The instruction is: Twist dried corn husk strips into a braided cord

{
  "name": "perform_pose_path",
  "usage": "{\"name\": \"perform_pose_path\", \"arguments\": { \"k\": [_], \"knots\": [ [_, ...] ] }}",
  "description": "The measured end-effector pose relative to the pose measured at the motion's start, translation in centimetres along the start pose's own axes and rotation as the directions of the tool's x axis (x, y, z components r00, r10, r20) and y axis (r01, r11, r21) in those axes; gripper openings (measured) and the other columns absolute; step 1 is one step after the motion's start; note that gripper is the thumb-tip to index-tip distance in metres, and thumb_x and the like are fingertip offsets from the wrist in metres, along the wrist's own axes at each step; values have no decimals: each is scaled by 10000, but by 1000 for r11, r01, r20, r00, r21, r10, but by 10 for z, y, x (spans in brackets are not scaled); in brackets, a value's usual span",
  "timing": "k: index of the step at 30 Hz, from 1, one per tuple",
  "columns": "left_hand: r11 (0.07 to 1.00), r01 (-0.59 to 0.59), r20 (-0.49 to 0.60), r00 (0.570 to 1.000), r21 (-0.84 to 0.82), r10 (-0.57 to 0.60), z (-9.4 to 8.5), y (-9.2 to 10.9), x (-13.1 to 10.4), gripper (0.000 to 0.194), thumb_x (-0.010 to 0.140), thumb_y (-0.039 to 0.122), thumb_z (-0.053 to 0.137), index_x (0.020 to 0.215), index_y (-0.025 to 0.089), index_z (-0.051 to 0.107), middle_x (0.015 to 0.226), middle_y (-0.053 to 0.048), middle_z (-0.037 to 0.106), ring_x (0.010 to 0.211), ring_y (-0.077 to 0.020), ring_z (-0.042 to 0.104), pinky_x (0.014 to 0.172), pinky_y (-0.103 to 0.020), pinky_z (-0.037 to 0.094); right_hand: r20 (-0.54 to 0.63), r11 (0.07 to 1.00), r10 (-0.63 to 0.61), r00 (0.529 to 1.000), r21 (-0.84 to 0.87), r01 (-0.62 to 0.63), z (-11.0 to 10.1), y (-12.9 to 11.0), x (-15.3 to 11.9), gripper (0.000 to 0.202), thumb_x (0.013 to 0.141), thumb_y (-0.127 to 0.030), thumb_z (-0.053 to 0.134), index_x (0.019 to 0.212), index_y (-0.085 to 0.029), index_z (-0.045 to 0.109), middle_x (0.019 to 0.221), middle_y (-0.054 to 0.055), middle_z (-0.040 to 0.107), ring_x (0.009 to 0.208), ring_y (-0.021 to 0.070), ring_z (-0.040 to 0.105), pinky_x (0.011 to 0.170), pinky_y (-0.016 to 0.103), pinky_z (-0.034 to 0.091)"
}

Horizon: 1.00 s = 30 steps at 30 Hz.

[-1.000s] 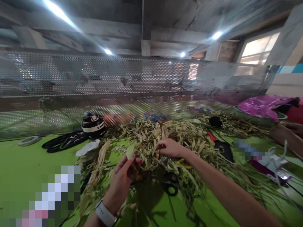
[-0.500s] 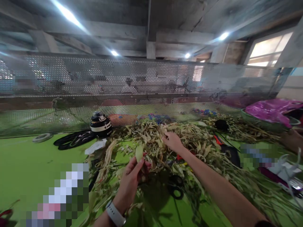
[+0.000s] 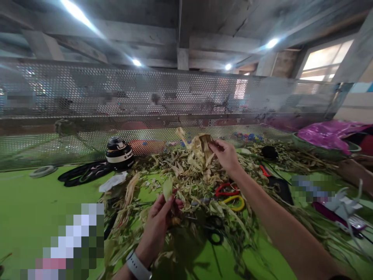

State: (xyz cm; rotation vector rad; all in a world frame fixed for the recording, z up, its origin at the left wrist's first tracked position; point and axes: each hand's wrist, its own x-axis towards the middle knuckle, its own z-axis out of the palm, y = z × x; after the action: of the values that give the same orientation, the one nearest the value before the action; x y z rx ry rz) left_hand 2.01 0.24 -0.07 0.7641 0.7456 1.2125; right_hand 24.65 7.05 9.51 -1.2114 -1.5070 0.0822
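Between the thumb and fingers of my left hand (image 3: 161,210) is a pale green piece of corn husk (image 3: 168,188), held upright. My right hand (image 3: 225,155) is raised over the pile, pinching a dry tan clump of corn husk (image 3: 205,144) by its right side. Beneath both hands spreads a heap of loose dried husks (image 3: 186,167) on the green surface. Red-handled scissors (image 3: 226,189) and a yellow handle (image 3: 239,203) lie below my right forearm. Black-handled scissors (image 3: 215,229) rest nearer me.
A perforated metal screen (image 3: 163,93) stands behind the pile. To the left are a black-and-white jar-shaped object (image 3: 119,154), black straps (image 3: 84,173), a tape roll (image 3: 43,171) and white tissue (image 3: 113,182). At the right, a green basin (image 3: 316,146) holds pink plastic (image 3: 326,134); another person's arm (image 3: 355,171) is near it.
My right hand has lifted a dry husk clump out of the pile, uncovering the red and yellow handles. My left hand keeps its piece of husk almost in place. The view has shifted slightly.
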Motion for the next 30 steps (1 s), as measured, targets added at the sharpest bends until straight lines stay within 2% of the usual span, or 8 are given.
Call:
{"name": "perform_pose_path", "arguments": {
  "k": [11,13,16,20,23,26,28,30],
  "knots": [
    [996,18,-2,1000,87,-18,-2,-1,-1,297,691,288,683,965,180,646,845,-34,682,743,-126,613,576,-169,481,-110,994,108,988,14,-107,-29,28,-1,277,751,-389,537,579,-171,527,519,-31,441,462,92,399,471,214,327],
    [996,11,2,1000,91,-11,-1,-1,-2,286,690,281,679,955,180,646,802,-21,678,712,-113,604,577,-160,476,-115,990,138,984,37,-134,-29,33,0,262,770,-404,507,689,-166,579,606,-5,529,475,98,456,465,213,367],
    [998,9,-4,1000,68,-9,0,1,-2,249,683,272,677,910,176,650,733,-3,667,657,-92,586,572,-146,464,-93,984,172,981,69,-166,-27,38,-5,344,784,-409,492,1029,-181,573,999,72,604,681,141,589,541,226,454],
    [1000,12,-31,999,11,-12,1,5,-2,236,632,256,703,844,166,656,684,11,646,619,-85,566,576,-152,460,118,966,218,969,-170,-196,-27,37,-23,412,854,-360,374,1210,-173,466,1258,133,475,918,185,586,682,272,474],
    [1000,20,-64,998,8,-20,2,7,-1,257,595,243,719,827,156,652,660,19,622,574,-72,532,540,-145,436,363,947,243,899,-289,-140,-29,33,-45,241,808,-283,456,917,-167,636,953,85,638,811,183,597,674,269,443],
    [997,32,-62,998,73,-27,4,5,-2,235,611,242,697,816,145,640,597,32,577,515,-61,475,472,-138,382,604,958,247,758,-271,-96,-24,32,-67,38,614,-215,662,625,-180,652,619,4,627,586,143,561,546,223,386],
    [992,25,-26,999,125,-22,5,1,-4,194,656,257,660,811,145,627,553,40,541,495,-60,444,450,-140,346,687,964,240,686,-249,-89,-19,33,-77,108,502,-158,715,576,-179,639,554,-18,597,521,125,519,498,208,340],
    [985,5,26,1000,170,-10,6,-3,-5,175,706,271,620,831,149,616,558,42,532,494,-59,429,448,-143,324,705,969,232,670,-228,-96,-15,34,-82,131,471,-104,697,550,-175,620,535,-25,578,507,116,491,495,206,318]
  ]
}}
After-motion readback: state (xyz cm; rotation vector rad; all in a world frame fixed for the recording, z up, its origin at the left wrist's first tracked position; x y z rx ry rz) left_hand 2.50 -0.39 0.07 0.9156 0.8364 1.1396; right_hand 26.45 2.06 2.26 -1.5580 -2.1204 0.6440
